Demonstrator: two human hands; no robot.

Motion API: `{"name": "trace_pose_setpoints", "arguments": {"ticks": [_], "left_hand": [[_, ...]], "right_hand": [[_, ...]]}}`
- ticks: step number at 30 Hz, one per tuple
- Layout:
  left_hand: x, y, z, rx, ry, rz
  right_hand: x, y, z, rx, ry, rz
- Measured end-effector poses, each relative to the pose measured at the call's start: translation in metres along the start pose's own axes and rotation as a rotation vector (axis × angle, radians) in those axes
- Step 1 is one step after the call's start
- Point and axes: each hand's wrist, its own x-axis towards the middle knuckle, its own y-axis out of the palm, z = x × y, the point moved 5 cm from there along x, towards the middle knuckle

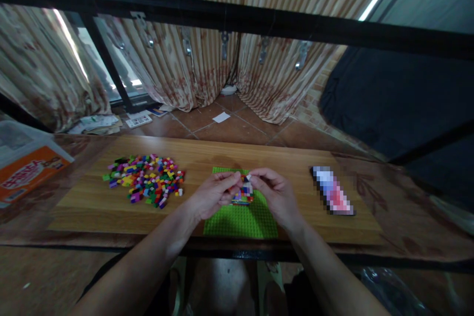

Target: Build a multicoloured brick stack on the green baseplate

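Observation:
A small block build of many colours (243, 196) stands on a green studded baseplate (240, 222) in front of me. My right hand (276, 192) pinches a small white toy brick (249, 177) at the upper right of the build. From the other side my left hand (215, 192) reaches in with thumb and fingers closed at the build's upper left. Its fingers hide whatever may be between them. Part of the build is covered by both hands.
A pile of loose coloured bricks (148, 177) lies on the wooden board (111, 217) to the left. To the right is a phone (333, 191) with a blurred screen. A plastic tub with an orange label (33, 173) stands at far left. A dark metal bar (237, 19) crosses beyond the board.

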Motion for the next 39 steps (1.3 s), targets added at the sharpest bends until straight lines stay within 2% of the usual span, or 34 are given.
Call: {"name": "trace_pose_setpoints", "arguments": {"ticks": [3,6,9,12,18,25,39], "left_hand": [[0.000,-0.010,-0.007,-0.001,0.013,-0.088],[0.001,-0.023,-0.014,0.010,0.051,-0.216],[0.003,-0.031,-0.014,0.028,0.066,-0.302],[0.007,-0.032,-0.009,0.038,0.062,-0.309],[0.009,-0.032,-0.005,0.047,0.051,-0.298],[0.011,-0.034,-0.003,0.075,0.033,-0.319],[0.012,-0.035,-0.004,0.088,0.029,-0.354]], "right_hand": [[0.006,-0.023,0.000,-0.192,-0.029,-0.078],[0.008,-0.035,-0.006,-0.397,-0.039,-0.095],[0.007,-0.030,-0.011,-0.514,-0.060,-0.034],[0.006,-0.023,-0.013,-0.567,-0.095,0.025],[0.010,-0.029,-0.019,-0.586,-0.053,-0.017],[0.010,-0.024,-0.028,-0.511,0.042,0.023],[0.014,-0.029,-0.036,-0.439,0.079,-0.031]]}}
